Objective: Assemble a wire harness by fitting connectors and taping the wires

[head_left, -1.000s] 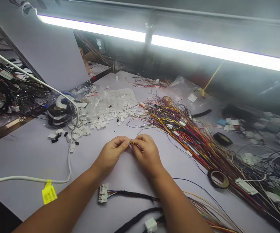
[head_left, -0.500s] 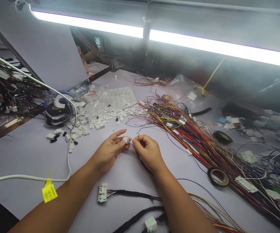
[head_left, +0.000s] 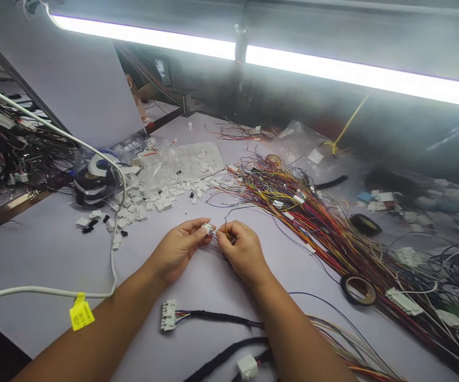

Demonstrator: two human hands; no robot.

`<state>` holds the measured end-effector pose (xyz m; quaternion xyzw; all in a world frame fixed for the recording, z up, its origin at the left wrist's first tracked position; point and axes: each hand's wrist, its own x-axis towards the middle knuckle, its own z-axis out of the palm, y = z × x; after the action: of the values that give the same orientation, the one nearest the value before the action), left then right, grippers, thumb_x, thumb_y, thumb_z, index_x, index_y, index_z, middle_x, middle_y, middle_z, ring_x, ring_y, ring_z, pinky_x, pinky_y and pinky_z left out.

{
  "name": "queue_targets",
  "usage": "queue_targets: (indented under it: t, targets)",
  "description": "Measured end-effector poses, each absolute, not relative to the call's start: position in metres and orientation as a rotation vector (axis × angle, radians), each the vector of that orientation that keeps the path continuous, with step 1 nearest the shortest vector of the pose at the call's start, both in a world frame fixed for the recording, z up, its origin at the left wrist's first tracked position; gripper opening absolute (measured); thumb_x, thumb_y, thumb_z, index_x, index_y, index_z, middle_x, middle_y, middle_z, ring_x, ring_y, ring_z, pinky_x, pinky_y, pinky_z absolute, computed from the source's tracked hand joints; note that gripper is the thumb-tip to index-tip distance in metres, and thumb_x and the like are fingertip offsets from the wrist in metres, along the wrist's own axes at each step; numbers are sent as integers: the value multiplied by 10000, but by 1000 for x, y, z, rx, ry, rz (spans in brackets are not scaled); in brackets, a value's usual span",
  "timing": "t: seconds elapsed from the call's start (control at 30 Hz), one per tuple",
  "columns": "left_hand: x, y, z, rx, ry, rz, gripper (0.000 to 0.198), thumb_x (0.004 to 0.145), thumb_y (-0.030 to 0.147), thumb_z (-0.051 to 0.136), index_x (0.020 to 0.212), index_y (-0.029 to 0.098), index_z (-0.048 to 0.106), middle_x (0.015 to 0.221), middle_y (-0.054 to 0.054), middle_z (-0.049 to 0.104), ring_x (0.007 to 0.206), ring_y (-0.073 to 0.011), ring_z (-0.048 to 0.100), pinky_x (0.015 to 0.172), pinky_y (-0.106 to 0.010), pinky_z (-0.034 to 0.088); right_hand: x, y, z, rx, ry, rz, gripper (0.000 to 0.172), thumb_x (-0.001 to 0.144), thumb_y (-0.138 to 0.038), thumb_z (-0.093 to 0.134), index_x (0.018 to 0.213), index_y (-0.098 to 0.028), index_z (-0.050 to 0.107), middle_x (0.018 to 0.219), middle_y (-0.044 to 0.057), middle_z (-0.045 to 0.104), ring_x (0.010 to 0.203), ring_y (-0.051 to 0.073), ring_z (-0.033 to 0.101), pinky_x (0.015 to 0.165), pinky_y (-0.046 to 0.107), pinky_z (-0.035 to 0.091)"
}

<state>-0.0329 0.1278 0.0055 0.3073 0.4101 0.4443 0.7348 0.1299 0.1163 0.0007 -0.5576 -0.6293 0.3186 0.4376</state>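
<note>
My left hand (head_left: 179, 248) pinches a small white connector (head_left: 206, 229) between thumb and fingers, above the middle of the white table (head_left: 46, 249). My right hand (head_left: 242, 250) meets it from the right, fingertips closed on thin coloured wires (head_left: 226, 229) that run into the connector. The wires trail down under my right palm. Both hands touch at the fingertips.
A pile of loose white connectors (head_left: 153, 193) lies behind my left hand. A big bundle of coloured wires (head_left: 312, 217) spreads to the right, with tape rolls (head_left: 358, 290) in it. Taped harnesses with white plugs (head_left: 169, 315) lie near me. A white cable (head_left: 110, 228) with a yellow tag (head_left: 81, 312) crosses the left.
My hands parted slightly, showing the white connector in the left one, then the right fingers closed in on it again with the wires. My left index finger curled back down.
</note>
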Motion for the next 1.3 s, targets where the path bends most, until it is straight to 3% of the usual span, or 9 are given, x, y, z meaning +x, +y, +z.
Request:
queue_targets:
  t: [0.3, 0.5, 0.7, 0.83, 1.0, 1.13, 1.3]
  targets:
    - [-30, 125, 4, 769, 978, 935, 401, 674, 298, 834, 1030, 171, 698, 867, -32, 729, 821, -148, 642, 852, -289, 470, 129, 115, -1, -1341, -1661, 719, 94, 839, -193, 571, 772, -201, 636, 758, 4, 624, 713, 140, 562, 666, 246, 416]
    - [-33, 128, 6, 678, 957, 939, 387, 679, 277, 834, 1025, 172, 698, 863, -26, 725, 800, -130, 648, 860, -273, 471, 131, 116, 1, -1419, -1542, 887, 184, 859, -324, 581, 728, -206, 636, 640, -18, 611, 589, 125, 529, 581, 232, 414]
    - [-27, 125, 7, 765, 967, 911, 396, 665, 279, 833, 1009, 144, 690, 887, -59, 734, 806, -171, 660, 819, -309, 494, 126, 114, 1, -1426, -1561, 849, 124, 840, -239, 569, 731, -204, 618, 678, -2, 656, 639, 137, 585, 627, 238, 453]
    - [-28, 124, 4, 757, 948, 955, 346, 702, 271, 800, 1010, 175, 674, 871, -37, 720, 809, -172, 656, 829, -325, 486, 129, 115, -2, -1388, -1580, 876, 142, 889, -280, 535, 812, -219, 638, 689, -8, 662, 629, 139, 601, 624, 240, 468]
    - [-28, 124, 1, 842, 1009, 1020, 222, 742, 266, 756, 936, 174, 699, 866, -31, 696, 802, -151, 619, 842, -308, 461, 133, 113, 0, -1366, -1839, 573, 234, 952, -252, 449, 985, -229, 679, 843, 33, 666, 785, 164, 621, 704, 258, 460]
    - [-26, 123, 1, 989, 1003, 992, 186, 804, 322, 709, 916, 174, 703, 892, -41, 683, 872, -174, 597, 861, -320, 451, 130, 110, 2, -1450, -1975, 334, 236, 946, -251, 474, 989, -248, 706, 841, 42, 641, 764, 170, 593, 649, 262, 431]
    - [-26, 125, 2, 918, 1000, 1020, 198, 802, 355, 712, 841, 162, 693, 803, -22, 652, 794, -151, 573, 808, -296, 452, 130, 112, 2, -1344, -1722, 622, 127, 883, -240, 582, 871, -217, 706, 785, 21, 643, 714, 145, 591, 652, 241, 448]
